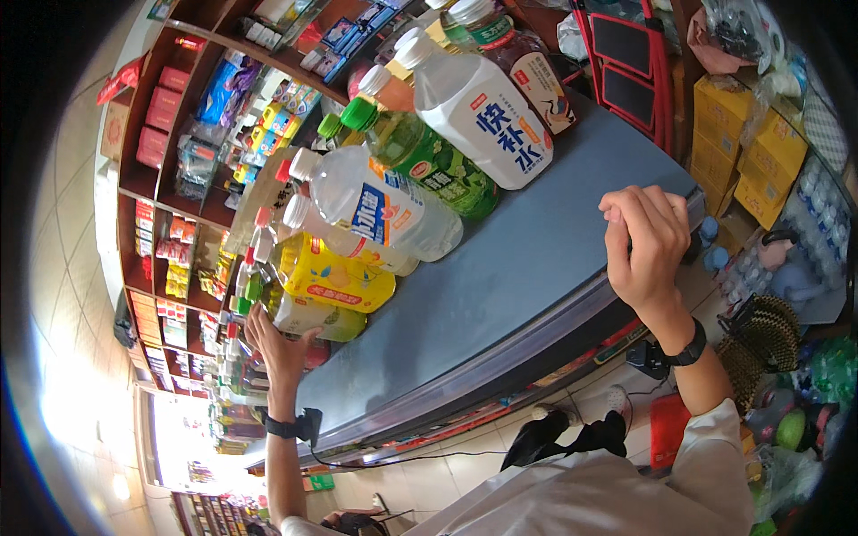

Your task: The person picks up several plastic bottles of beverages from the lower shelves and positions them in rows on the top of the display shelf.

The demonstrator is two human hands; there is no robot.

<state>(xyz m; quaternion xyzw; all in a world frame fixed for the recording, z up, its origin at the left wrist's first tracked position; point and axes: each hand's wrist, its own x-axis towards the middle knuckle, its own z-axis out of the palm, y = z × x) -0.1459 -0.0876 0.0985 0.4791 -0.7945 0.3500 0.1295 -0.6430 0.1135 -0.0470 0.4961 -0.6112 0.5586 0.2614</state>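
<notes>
My left hand [281, 345] is at the near left of a row of drink bottles, thumb and fingers spread. It is close beside a bottle with a pale label and yellow-green drink [322, 318]; contact cannot be made out. Adjacent stand a yellow-labelled bottle [338, 275], a large clear bottle with a blue and white label [389, 208] and a green-labelled bottle [439, 164]. Farther along is a big white-labelled bottle [486, 120], then a dark drink bottle [536, 77]. My right hand [647, 241], fingers curled in and nothing visible inside, hovers by the right end of the grey counter [509, 261].
Shelves [167, 181] of packaged goods rise behind the bottles. A red-framed folding step ladder [627, 87] and yellow cartons [724, 134] stand on the right. Below them are shrink-wrapped water bottles [814, 214] and a woven basket [764, 331]. A black cable [415, 455] hangs from my left wrist strap.
</notes>
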